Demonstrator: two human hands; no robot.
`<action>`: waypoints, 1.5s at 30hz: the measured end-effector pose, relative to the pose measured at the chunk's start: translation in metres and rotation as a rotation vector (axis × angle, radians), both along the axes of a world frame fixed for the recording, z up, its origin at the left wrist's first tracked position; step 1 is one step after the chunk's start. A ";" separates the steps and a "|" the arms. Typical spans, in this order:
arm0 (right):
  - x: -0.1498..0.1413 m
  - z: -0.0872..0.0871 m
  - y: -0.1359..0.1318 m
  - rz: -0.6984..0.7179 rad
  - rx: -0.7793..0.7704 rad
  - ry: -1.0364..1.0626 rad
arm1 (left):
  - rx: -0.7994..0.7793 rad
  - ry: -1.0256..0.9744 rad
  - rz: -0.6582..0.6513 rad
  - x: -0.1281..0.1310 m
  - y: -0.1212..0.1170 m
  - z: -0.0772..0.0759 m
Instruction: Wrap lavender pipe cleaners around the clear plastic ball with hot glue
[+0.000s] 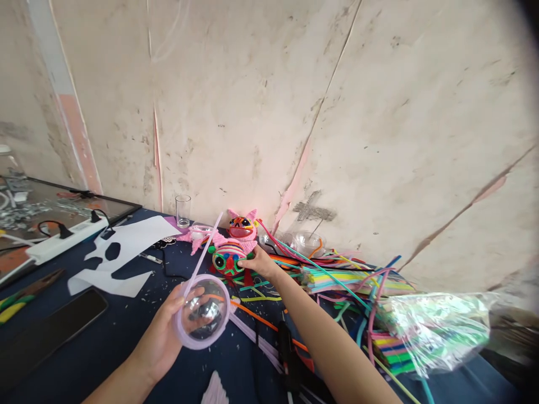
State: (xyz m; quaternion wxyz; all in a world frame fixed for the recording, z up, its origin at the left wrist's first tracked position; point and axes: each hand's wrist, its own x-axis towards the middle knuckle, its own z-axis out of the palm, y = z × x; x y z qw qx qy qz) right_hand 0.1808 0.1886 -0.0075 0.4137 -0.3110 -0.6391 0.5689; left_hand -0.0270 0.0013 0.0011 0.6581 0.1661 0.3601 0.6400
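Observation:
My left hand (166,322) is closed around a clear plastic dome (205,317) whose rim is wrapped in lilac pipe cleaner, with one loose end sticking up. Its fingers show through the clear plastic. Further back, my right hand (261,264) grips the right side of a pipe-cleaner animal figure (227,259) with a striped head, green-ringed eyes and pink ears. Part of the fingers is hidden by the figure. Just behind it sits a second pink pipe-cleaner figure (242,229) with pointed ears. A pale lilac wing-shaped piece (214,388) lies at the front edge.
Cut white paper (138,247), a phone (54,331) and a power strip (69,241) lie to the left. A drinking glass (183,210) stands by the wall. At right are pipe-cleaner bundles (353,280) and a plastic bag (446,328). A black glue gun (286,348) lies beneath my right forearm.

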 end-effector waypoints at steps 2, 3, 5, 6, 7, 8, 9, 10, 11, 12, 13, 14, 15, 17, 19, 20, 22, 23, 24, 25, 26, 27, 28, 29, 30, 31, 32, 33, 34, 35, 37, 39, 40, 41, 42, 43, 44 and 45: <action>0.001 -0.001 0.000 0.025 0.036 -0.032 | 0.017 0.004 -0.021 0.000 -0.001 0.000; 0.002 -0.002 0.000 0.031 0.067 -0.061 | 0.028 0.007 -0.031 0.000 -0.002 0.000; 0.002 -0.004 0.000 0.038 0.171 -0.143 | 0.050 0.011 -0.042 0.000 -0.004 -0.001; 0.002 -0.006 0.000 0.041 0.239 -0.188 | 0.058 0.011 -0.046 0.000 -0.004 -0.001; 0.001 -0.007 0.000 0.041 0.309 -0.233 | 0.064 0.009 -0.048 0.000 -0.004 -0.002; 0.001 -0.009 0.001 0.036 0.370 -0.273 | 0.068 0.008 -0.049 0.000 -0.004 -0.003; -0.001 -0.010 0.001 0.027 0.415 -0.304 | 0.072 0.007 -0.050 0.000 -0.004 -0.003; -0.002 -0.012 0.002 0.013 0.450 -0.330 | 0.075 0.008 -0.050 0.000 -0.004 -0.004; -0.005 -0.014 0.002 -0.002 0.477 -0.349 | 0.075 0.009 -0.046 0.000 -0.004 -0.004; -0.007 -0.015 0.002 -0.014 0.498 -0.360 | 0.072 0.011 -0.040 0.000 -0.004 -0.004; -0.010 -0.017 0.001 -0.018 0.513 -0.364 | 0.069 0.013 -0.035 0.000 -0.003 -0.004; -0.013 -0.019 0.001 -0.016 0.524 -0.363 | 0.068 0.015 -0.032 -0.001 -0.003 -0.004; -0.016 -0.020 -0.001 -0.011 0.531 -0.362 | 0.069 0.017 -0.031 -0.001 -0.003 -0.004; -0.021 -0.022 -0.003 -0.001 0.536 -0.365 | 0.072 0.028 -0.030 -0.001 -0.003 -0.003; -0.025 -0.024 -0.005 0.003 0.534 -0.372 | 0.070 0.039 -0.022 -0.001 -0.003 -0.002; -0.026 -0.025 -0.005 0.004 0.532 -0.378 | 0.065 0.040 -0.014 -0.002 -0.003 -0.002; -0.029 -0.026 -0.004 0.003 0.526 -0.386 | 0.056 0.032 0.001 -0.003 -0.002 -0.001; -0.030 -0.027 -0.003 0.000 0.525 -0.387 | 0.054 0.025 0.006 -0.003 -0.002 -0.001; -0.032 -0.028 -0.003 -0.005 0.526 -0.384 | 0.054 0.019 0.011 -0.003 -0.002 0.000; -0.034 -0.029 -0.002 -0.010 0.528 -0.376 | 0.053 0.015 0.014 -0.004 -0.002 0.000; -0.036 -0.030 -0.002 -0.015 0.529 -0.363 | 0.052 0.013 0.016 -0.004 -0.001 0.000; -0.038 -0.032 -0.003 -0.020 0.529 -0.348 | 0.050 0.013 0.020 -0.004 -0.001 0.000; -0.041 -0.033 -0.003 -0.032 0.525 -0.330 | 0.049 0.014 0.025 -0.005 -0.001 -0.001; -0.044 -0.035 -0.004 -0.050 0.515 -0.308 | 0.047 0.016 0.030 -0.005 0.000 -0.001; -0.046 -0.036 -0.006 -0.069 0.491 -0.276 | 0.043 0.015 0.034 -0.006 0.000 -0.001; -0.047 -0.037 -0.007 -0.082 0.453 -0.228 | 0.038 0.013 0.037 -0.006 0.001 -0.002; -0.048 -0.037 -0.008 -0.089 0.401 -0.164 | 0.033 0.011 0.040 -0.006 0.001 -0.002; -0.048 -0.036 -0.010 -0.087 0.340 -0.089 | 0.028 0.009 0.043 -0.007 0.002 -0.002; -0.048 -0.033 -0.011 -0.084 0.276 -0.011 | 0.024 0.007 0.046 -0.007 0.002 -0.001; -0.046 -0.029 -0.012 -0.084 0.217 0.065 | 0.021 0.008 0.048 -0.007 0.001 -0.001; -0.038 -0.015 -0.012 -0.119 0.137 0.194 | 0.022 0.015 0.055 -0.006 0.000 0.001; -0.028 0.005 -0.011 -0.177 0.120 0.304 | 0.028 0.026 0.056 -0.006 -0.001 0.003; -0.022 0.016 -0.010 -0.189 0.132 0.328 | 0.032 0.032 0.052 -0.005 -0.002 0.003; -0.016 0.026 -0.010 -0.194 0.146 0.351 | 0.036 0.035 0.047 -0.005 -0.003 0.004; -0.010 0.035 -0.010 -0.189 0.155 0.383 | 0.037 0.035 0.040 -0.004 -0.003 0.004; -0.005 0.044 -0.010 -0.184 0.159 0.410 | 0.038 0.032 0.032 -0.004 -0.004 0.004; 0.001 0.051 -0.011 -0.175 0.159 0.430 | 0.037 0.027 0.027 -0.003 -0.004 0.004; 0.005 0.057 -0.012 -0.163 0.155 0.440 | 0.037 0.023 0.024 -0.003 -0.004 0.004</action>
